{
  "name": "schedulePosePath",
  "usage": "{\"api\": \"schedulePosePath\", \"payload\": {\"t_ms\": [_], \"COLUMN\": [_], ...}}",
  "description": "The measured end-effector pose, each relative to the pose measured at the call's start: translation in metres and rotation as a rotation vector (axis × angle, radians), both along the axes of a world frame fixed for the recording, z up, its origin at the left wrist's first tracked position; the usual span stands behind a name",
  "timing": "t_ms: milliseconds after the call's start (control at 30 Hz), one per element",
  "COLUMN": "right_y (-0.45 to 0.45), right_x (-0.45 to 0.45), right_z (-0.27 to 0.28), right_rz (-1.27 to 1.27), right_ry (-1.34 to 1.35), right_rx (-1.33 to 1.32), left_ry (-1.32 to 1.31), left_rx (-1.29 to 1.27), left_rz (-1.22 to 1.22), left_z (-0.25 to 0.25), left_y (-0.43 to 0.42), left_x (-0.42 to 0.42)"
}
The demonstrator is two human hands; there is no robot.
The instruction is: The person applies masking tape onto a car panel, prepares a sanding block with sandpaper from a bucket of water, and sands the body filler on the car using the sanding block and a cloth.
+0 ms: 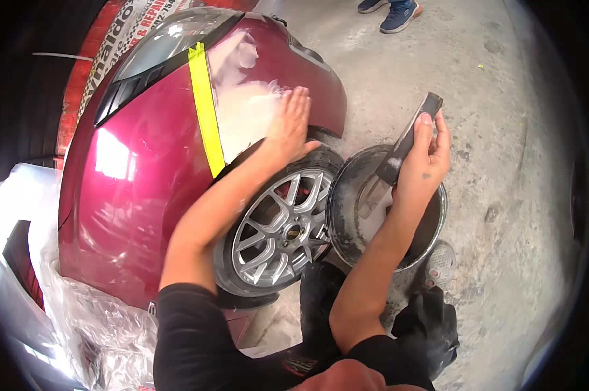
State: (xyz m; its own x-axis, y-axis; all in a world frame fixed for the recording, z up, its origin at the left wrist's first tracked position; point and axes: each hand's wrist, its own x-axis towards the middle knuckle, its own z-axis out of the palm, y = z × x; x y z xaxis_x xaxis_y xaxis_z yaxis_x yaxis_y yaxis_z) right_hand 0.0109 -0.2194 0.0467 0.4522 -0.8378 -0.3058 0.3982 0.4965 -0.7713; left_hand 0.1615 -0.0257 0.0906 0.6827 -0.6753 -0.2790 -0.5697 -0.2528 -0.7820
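Note:
My left hand (289, 127) lies flat with fingers stretched out on the pale filler patch (242, 117) of the dark red car fender (307, 55), just above the wheel arch. Yellow masking tape (206, 117) runs along the patch's left edge. In my right hand (423, 159) is a long black sanding block (405, 140), held tilted over a black bucket (336, 221). Inside the bucket is cloudy, pale water; the block's lower end overlaps it in view, and I cannot tell whether it touches.
The silver spoked wheel (293, 232) sits between my arms, close to the bucket. Crumpled plastic sheeting (112, 326) hangs at the car's front. Another person's shoe (400, 16) stands on the concrete floor (496, 176) at the top.

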Motion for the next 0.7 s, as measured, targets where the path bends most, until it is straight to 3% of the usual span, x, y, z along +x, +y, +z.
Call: {"api": "schedulePosePath", "payload": {"t_ms": [67,133,167,233,267,300,333,433,533,700], "right_y": [-0.006,-0.015,-0.022,-0.031,-0.034,-0.037,-0.039,-0.039,-0.028,-0.022], "right_x": [-0.004,-0.011,-0.014,-0.015,-0.014,-0.016,-0.019,-0.021,-0.019,-0.025], "right_z": [0.000,0.005,0.008,0.009,0.004,0.003,0.002,0.001,0.003,-0.001], "right_rz": [-0.001,0.001,-0.019,-0.052,-0.082,-0.075,-0.069,-0.055,-0.039,0.063], "right_ry": [-0.011,-0.005,0.002,0.021,0.015,0.038,0.059,0.077,0.043,0.075], "right_rx": [0.008,0.019,0.013,-0.004,-0.008,-0.017,-0.027,-0.040,-0.060,-0.169], "left_ry": [0.090,0.313,0.539,0.761,0.857,0.950,1.023,1.040,1.080,1.138], "left_rx": [-0.169,-0.628,-0.841,-0.859,-0.759,-0.587,-0.278,-0.308,-0.336,-0.393], "left_rz": [0.043,-0.146,-0.090,-0.039,0.114,0.479,0.532,0.489,0.602,0.704], "left_z": [-0.035,-0.069,-0.076,-0.109,-0.125,-0.134,-0.161,-0.208,-0.250,-0.281], "left_y": [-0.014,-0.017,-0.020,-0.015,-0.007,-0.013,-0.010,-0.013,-0.038,-0.050], "left_x": [0.000,-0.023,-0.049,-0.099,-0.123,-0.144,-0.149,-0.152,-0.143,-0.150]}}
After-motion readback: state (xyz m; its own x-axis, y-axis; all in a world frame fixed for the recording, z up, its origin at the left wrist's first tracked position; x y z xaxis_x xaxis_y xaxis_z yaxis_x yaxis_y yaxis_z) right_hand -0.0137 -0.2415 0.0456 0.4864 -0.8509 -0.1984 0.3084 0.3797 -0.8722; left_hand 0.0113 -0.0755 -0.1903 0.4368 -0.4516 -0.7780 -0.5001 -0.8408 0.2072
